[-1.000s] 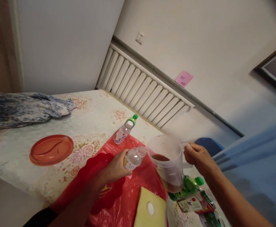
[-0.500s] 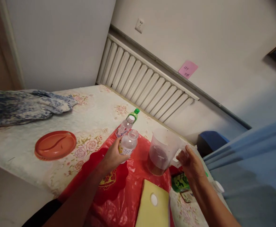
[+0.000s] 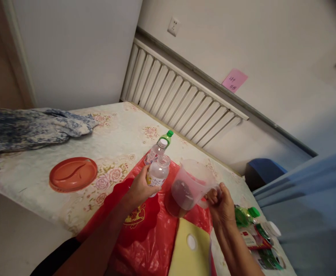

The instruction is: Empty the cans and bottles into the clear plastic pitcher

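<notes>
Left hand [image 3: 141, 187] grips the uncapped bottle [image 3: 158, 171], right hand [image 3: 222, 205] the jug [image 3: 195, 174] by its handle [image 3: 204, 203], both over red plastic [image 3: 156, 239], where a sudden tilt could slop the brown liquid [image 3: 174, 207] out.

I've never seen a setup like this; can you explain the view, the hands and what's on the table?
There is no machine here, just a person's two bare hands, filmed by a camera worn on the head that looks forward and down. The left hand holds a clear, uncapped bottle; the right hand grips a translucent jug containing brown liquid. On the flowered tablecloth lie a red plastic sheet with a yellow pad on it, an orange-red plate and a patterned cloth.
</notes>
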`<control>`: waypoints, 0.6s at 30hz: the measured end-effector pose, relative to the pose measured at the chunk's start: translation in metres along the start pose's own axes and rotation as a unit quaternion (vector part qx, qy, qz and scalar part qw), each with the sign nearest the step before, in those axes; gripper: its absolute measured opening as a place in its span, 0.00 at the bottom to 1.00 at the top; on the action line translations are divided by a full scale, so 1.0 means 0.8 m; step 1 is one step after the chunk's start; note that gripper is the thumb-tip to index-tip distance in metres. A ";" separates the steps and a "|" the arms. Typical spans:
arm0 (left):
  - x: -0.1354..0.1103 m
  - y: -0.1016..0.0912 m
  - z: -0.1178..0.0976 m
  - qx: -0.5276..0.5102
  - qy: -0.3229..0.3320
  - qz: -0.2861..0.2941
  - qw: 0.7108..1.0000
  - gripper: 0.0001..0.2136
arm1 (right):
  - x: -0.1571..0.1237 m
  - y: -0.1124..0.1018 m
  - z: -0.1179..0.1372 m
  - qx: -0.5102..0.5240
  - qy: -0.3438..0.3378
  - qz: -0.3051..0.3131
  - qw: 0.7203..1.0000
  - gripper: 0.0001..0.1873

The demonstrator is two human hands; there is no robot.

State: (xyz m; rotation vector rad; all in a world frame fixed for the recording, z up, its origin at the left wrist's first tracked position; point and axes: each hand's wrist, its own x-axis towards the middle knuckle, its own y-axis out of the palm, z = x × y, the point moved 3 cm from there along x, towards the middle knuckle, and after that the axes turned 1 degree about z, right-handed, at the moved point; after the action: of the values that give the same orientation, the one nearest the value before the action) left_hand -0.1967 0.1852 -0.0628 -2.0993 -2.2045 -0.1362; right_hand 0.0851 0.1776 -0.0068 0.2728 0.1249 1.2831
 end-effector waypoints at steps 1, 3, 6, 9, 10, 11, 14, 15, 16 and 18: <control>0.000 0.000 0.000 -0.001 0.001 0.002 1.000 0.33 | 0.001 0.000 -0.005 0.011 -0.001 -0.001 1.000 0.21; 0.000 -0.001 -0.001 0.000 0.001 0.007 1.000 0.32 | 0.003 0.002 -0.012 0.027 -0.005 -0.002 1.000 0.21; -0.001 -0.002 -0.003 -0.004 0.002 0.008 1.000 0.32 | 0.005 0.005 -0.018 0.046 -0.004 -0.002 0.999 0.22; 0.000 -0.002 -0.004 -0.004 0.005 0.003 1.000 0.32 | 0.005 0.009 -0.020 0.061 -0.004 -0.001 0.998 0.21; 0.000 -0.002 -0.004 -0.003 0.004 0.002 1.000 0.31 | 0.005 0.011 -0.021 0.067 -0.007 -0.004 0.998 0.21; 0.000 -0.002 -0.004 -0.002 0.003 0.003 1.000 0.31 | 0.004 0.012 -0.021 0.072 -0.011 -0.008 0.997 0.20; -0.001 -0.002 -0.004 0.000 -0.002 -0.001 1.000 0.30 | 0.001 0.015 -0.021 0.072 -0.022 -0.018 0.997 0.20; -0.001 -0.002 -0.004 0.000 -0.002 -0.001 1.000 0.30 | 0.000 0.016 -0.020 0.067 -0.023 -0.016 0.997 0.20; -0.001 -0.002 -0.004 0.000 -0.001 -0.001 1.000 0.30 | -0.002 0.018 -0.020 0.062 -0.023 -0.012 0.998 0.21; -0.001 -0.002 -0.004 -0.001 0.003 -0.001 1.000 0.31 | -0.005 0.019 -0.019 0.054 -0.025 -0.008 0.998 0.22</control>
State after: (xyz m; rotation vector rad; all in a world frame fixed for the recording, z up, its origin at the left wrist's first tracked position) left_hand -0.1979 0.1843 -0.0600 -2.0954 -2.2031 -0.1437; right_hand 0.0660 0.1800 -0.0170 0.3950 0.1533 1.2552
